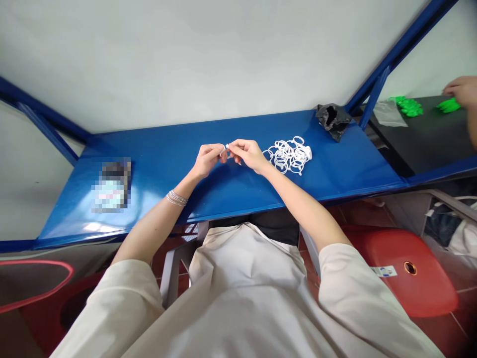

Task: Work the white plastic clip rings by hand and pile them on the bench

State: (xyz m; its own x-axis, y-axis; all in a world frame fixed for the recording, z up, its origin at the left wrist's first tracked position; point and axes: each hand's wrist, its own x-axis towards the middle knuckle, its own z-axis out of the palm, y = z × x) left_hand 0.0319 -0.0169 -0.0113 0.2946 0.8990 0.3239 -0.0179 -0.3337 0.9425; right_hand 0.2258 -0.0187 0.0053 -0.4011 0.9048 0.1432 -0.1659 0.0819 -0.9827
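Over the blue table [160, 149] my two hands meet, fingertips almost touching. My left hand [207, 160] is closed in a pinch on a small white plastic piece [224, 148], most of it covered by the fingers. My right hand [250, 153] pinches at the white plastic too, from the other side. Whether both hold one ring or two separate parts, I cannot tell. Just right of my right hand lies a loose pile of white plastic rings [286, 155], several of them overlapping.
A crumpled black plastic bag [333, 121] sits at the table's back right. A blurred-out item [112, 186] lies at the left. Blue frame bars rise at both ends. On a dark table at right, another person's hand [462, 92] is by green pieces [410, 107]. A red stool [402, 268] stands below.
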